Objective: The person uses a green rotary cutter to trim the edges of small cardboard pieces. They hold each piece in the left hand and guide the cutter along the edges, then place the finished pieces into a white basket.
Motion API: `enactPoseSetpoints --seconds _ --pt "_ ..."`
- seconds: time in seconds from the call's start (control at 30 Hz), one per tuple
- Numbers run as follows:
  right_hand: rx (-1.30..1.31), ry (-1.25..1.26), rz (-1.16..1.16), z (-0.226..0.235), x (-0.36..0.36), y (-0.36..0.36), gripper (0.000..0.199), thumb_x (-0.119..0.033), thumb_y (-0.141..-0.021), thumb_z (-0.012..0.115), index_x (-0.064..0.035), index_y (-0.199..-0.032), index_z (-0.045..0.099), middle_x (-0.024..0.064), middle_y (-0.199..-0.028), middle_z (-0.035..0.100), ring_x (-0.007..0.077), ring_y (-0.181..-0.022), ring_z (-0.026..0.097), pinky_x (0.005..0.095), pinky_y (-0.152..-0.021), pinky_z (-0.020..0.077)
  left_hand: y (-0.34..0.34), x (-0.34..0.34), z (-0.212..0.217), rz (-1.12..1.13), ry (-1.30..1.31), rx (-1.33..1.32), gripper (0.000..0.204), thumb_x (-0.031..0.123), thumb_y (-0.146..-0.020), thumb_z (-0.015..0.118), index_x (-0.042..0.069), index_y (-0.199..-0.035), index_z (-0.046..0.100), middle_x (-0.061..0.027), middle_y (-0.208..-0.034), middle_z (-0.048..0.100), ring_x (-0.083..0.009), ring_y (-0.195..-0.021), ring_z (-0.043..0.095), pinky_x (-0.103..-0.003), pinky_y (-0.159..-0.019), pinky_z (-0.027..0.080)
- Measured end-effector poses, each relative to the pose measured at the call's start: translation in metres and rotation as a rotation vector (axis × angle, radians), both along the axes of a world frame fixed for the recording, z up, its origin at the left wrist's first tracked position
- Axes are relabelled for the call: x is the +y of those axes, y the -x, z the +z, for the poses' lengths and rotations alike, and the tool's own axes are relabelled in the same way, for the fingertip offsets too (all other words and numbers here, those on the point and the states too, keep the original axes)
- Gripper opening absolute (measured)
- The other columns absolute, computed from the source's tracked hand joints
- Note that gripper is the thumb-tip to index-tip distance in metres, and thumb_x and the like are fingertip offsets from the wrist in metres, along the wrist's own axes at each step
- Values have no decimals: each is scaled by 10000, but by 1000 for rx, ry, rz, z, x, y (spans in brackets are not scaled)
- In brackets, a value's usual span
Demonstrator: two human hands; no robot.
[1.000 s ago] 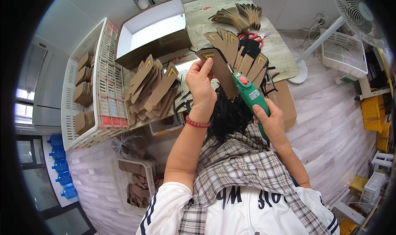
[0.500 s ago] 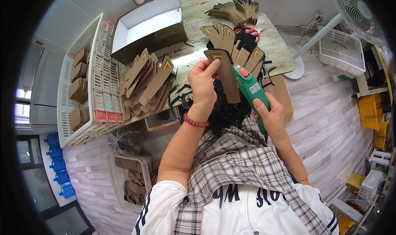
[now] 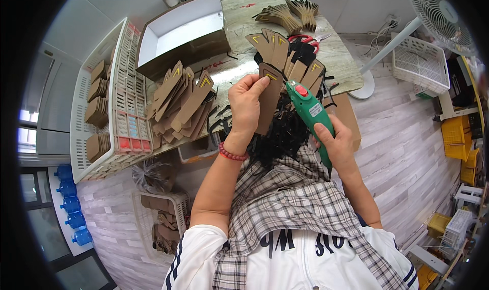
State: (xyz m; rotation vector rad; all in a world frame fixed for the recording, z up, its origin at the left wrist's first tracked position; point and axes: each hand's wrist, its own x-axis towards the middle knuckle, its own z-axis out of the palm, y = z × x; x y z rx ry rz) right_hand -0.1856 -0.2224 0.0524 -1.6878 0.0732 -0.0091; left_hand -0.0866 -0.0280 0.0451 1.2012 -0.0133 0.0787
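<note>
Head view shows our left hand [image 3: 245, 100] pinching a brown piece [image 3: 269, 102] with a yellow angled mark between thumb and fingers, over black scraps [image 3: 285, 137] heaped by our plaid apron [image 3: 295, 203]. Our right hand [image 3: 334, 140] wraps around a green tool [image 3: 307, 105], its tip just beside the piece's right edge; we cannot tell whether they touch. Piled pieces [image 3: 184, 106] lie leftward on the table [image 3: 346, 61].
</note>
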Motion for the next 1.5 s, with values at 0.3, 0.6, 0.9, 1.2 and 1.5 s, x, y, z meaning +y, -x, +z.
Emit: enactPoseSetpoints --seconds 0.3,0.6,0.9,1.2,1.5 --pt "-18 9 37 -3 -2 1 326 -288 -877 657 15 -989 616 8 -673 570 64 -558 516 223 -508 422 -7 12 2 -69 -197 -53 138 79 -892 600 -35 -913 673 10 -796 643 -39 -699 531 -192 -640 433" --pt "-13 -18 44 3 -3 -2 334 -293 -877 661 15 -997 613 17 -685 576 67 -561 523 219 -514 433 -5 16 -1 -220 -323 -74 123 66 -873 599 -35 -889 667 21 -770 625 -42 -709 517 -198 -651 425" --pt "-2 -25 55 7 -8 0 299 -259 -881 658 12 -998 609 4 -699 567 57 -570 513 214 -520 426 -13 28 4 -308 -476 -159 120 73 -854 626 -42 -879 644 -15 -770 595 -84 -728 522 -234 -675 428" --pt "-13 23 81 11 -15 2 297 -257 -879 662 12 -994 609 4 -678 571 53 -576 511 216 -522 420 -20 39 32 -323 -942 -444 110 98 -844 619 -11 -861 622 -74 -778 567 -195 -757 524 -294 -725 410" --pt "-6 41 92 5 -21 3 305 -267 -867 674 4 -990 607 0 -674 569 52 -580 507 217 -520 415 -29 43 54 -396 -1168 -524 156 162 -853 606 10 -825 628 -72 -731 553 -228 -792 495 -323 -790 381"
